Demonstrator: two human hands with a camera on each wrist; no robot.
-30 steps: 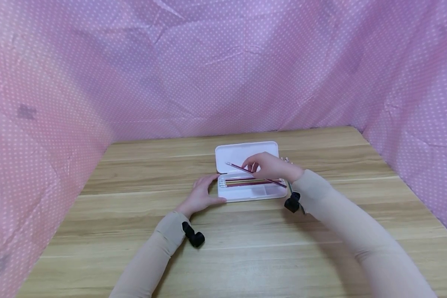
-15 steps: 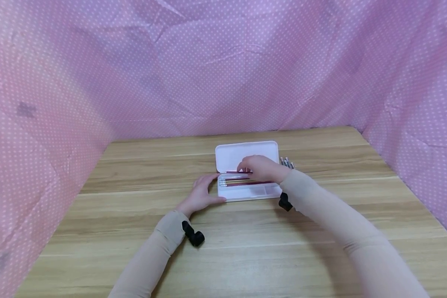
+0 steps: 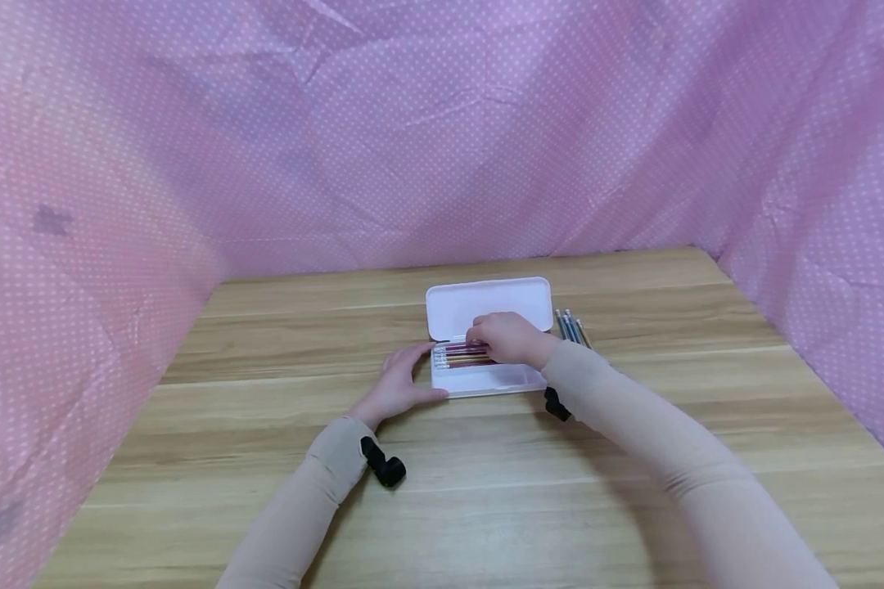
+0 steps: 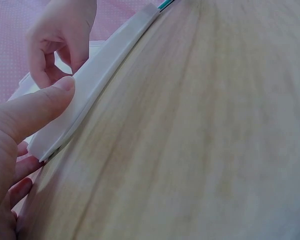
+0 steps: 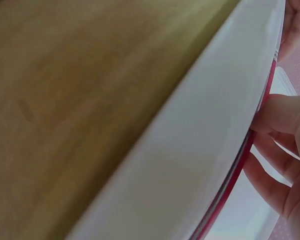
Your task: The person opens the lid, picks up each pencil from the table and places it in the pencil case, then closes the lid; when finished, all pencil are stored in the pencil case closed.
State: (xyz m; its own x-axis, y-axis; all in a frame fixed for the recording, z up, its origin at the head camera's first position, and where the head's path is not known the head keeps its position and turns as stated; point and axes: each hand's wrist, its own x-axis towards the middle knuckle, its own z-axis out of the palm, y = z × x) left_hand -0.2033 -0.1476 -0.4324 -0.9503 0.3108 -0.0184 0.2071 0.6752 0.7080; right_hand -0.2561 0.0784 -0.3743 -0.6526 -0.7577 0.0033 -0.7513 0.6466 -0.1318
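Observation:
A white pencil case (image 3: 479,381) lies on the table with its lid (image 3: 449,311) raised behind it. Several pencils (image 3: 460,361) with white eraser ends lie side by side in its rear compartment. My left hand (image 3: 396,387) holds the case's left end, thumb at the front corner and fingers at the back, as the thumb (image 4: 45,107) shows in the left wrist view. My right hand (image 3: 511,337) is down over the pencils, hiding their right parts. Seen from the right wrist, its thumb and fingers pinch a dark red pencil (image 5: 224,198) along the compartment.
Several more pencils (image 3: 568,325), blue-green and gold, lie on the wooden table (image 3: 442,491) just right of the case. Pink dotted cloth (image 3: 442,139) hangs behind the table and at both sides. Each wrist wears a small black camera (image 3: 389,470).
My right hand has lowered the dark red pencil from a slant above the case into the row inside, moving slightly left and down. The left hand has stayed in place.

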